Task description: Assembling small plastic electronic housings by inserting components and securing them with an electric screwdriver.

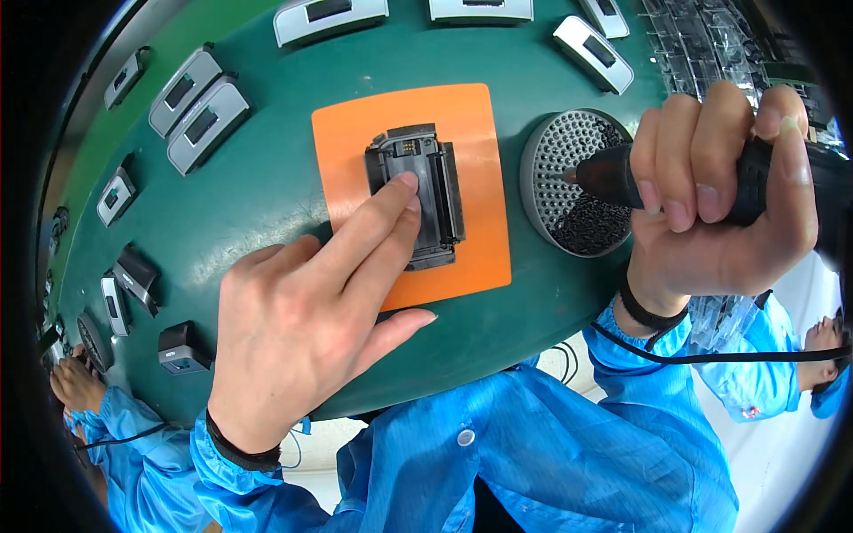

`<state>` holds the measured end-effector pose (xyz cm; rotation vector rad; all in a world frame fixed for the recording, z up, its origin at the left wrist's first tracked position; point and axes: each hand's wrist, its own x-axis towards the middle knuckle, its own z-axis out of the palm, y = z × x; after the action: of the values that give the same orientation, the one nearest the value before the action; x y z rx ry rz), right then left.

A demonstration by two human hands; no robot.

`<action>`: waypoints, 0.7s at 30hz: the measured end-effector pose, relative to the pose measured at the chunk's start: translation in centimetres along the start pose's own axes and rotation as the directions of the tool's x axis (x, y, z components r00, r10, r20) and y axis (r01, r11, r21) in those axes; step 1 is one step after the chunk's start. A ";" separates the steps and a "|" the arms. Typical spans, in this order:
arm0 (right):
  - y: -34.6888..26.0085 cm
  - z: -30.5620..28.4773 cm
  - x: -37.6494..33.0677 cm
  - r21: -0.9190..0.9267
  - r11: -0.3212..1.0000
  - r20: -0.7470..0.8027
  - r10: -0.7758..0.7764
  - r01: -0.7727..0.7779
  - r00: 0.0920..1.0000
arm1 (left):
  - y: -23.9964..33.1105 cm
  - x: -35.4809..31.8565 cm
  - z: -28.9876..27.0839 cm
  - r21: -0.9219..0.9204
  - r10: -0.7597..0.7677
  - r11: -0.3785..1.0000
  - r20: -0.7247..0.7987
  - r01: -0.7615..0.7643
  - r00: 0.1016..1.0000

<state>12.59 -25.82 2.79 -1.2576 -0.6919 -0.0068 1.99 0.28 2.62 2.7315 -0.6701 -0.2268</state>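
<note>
Resting two fingertips on a black housing [435, 235], left hand [293, 306]: grip unclenched, thumb apart from fingers. Housing lies on orange mat [480, 178], green tabletop [284, 191]. Right hand [715, 182]: grip clamped round black screwdriver [611, 175], tip over round grey tray [531, 173] holding small dark screws [586, 224]. Silver-and-black units [209, 124] sit farther back.

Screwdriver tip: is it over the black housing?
No, the right hand holds the black screwdriver with its tip over the round grey tray, beside the orange mat.
</note>
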 end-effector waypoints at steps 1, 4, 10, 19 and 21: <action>0.1 -0.1 0.1 0.001 1.000 0.000 0.001 -0.001 1.000 | 0.0 0.1 0.0 0.000 -0.001 1.000 0.001 0.001 1.000; 0.4 0.0 0.1 0.021 1.000 0.041 -0.007 0.006 0.999 | 0.1 -0.2 -0.1 0.001 -0.011 1.000 0.009 0.011 1.000; 0.5 0.1 0.0 -0.015 1.000 0.042 -0.019 0.019 0.999 | -0.5 0.2 0.2 -0.033 0.016 0.999 -0.005 -0.016 1.000; 1.2 2.5 0.1 -0.079 0.996 0.033 -0.027 0.030 0.999 | -1.8 -0.5 0.7 -0.066 0.060 0.996 -0.080 -0.065 0.995; 0.2 3.5 0.1 -0.010 0.999 -0.064 -0.047 0.046 0.997 | -2.0 -0.3 0.9 -0.117 0.084 0.989 -0.087 -0.093 0.993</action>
<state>11.08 -22.65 3.13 -1.2440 -0.6656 -0.0883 2.33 1.84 1.15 2.5734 -0.7283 -0.1299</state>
